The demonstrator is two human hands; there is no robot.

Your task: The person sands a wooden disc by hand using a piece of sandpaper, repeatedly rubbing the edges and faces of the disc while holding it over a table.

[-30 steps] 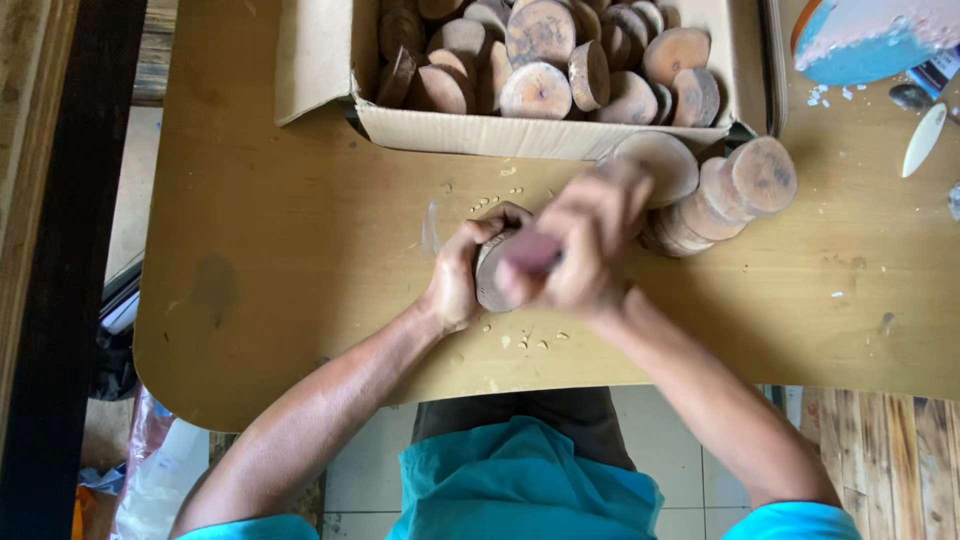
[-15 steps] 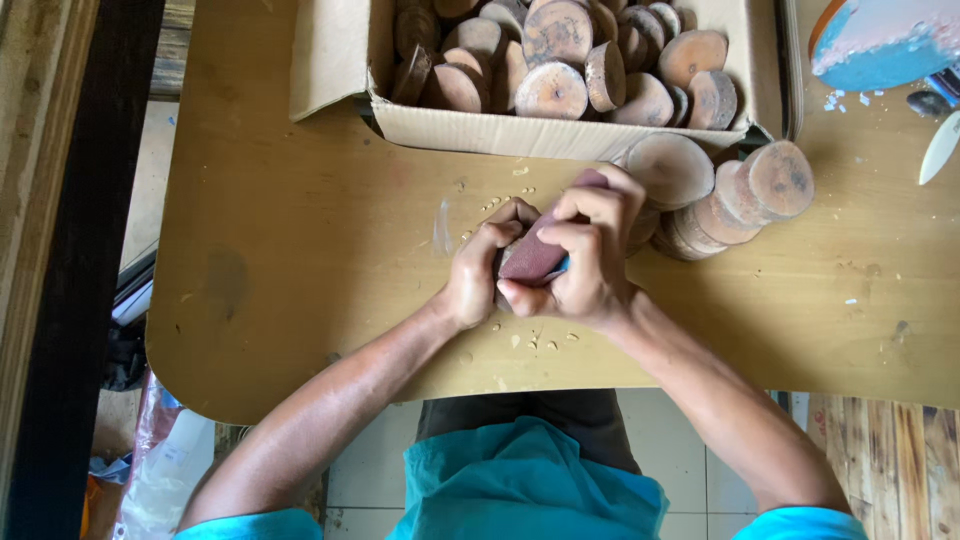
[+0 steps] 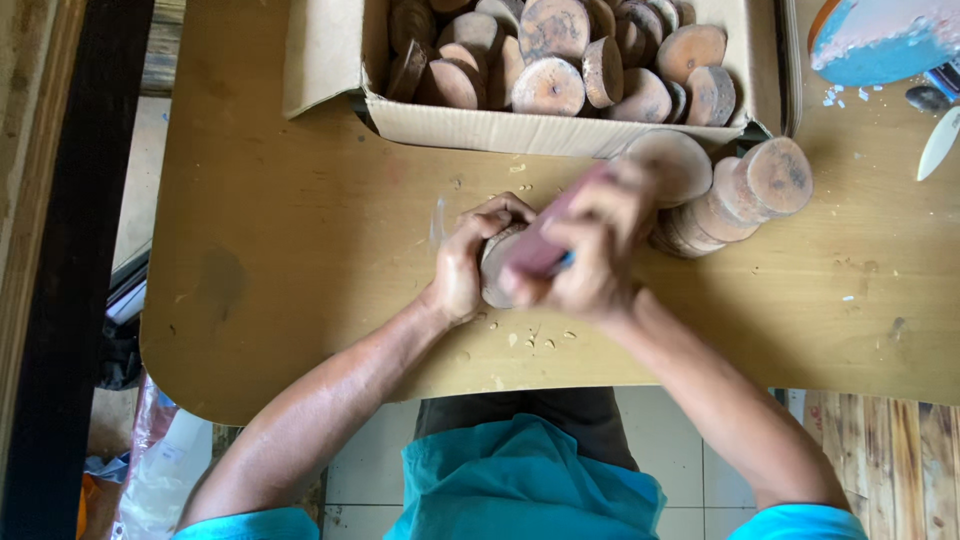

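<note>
A round wood slice (image 3: 495, 262) is gripped by the curled fingers of the left hand (image 3: 468, 260) near the table's (image 3: 300, 260) front edge. A reddish sanding block (image 3: 545, 240) is pinched in the right hand (image 3: 600, 250), fingers pressed together, against the slice. A cardboard box (image 3: 480, 125) of slices sits at the far edge, with a leaning stack of wood discs (image 3: 735, 195) beside it.

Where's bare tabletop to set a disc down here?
Free: the table left of the left hand, below the cardboard box; also right of the disc stack. Crowded: between both hands, the right hand, box and stack.
</note>
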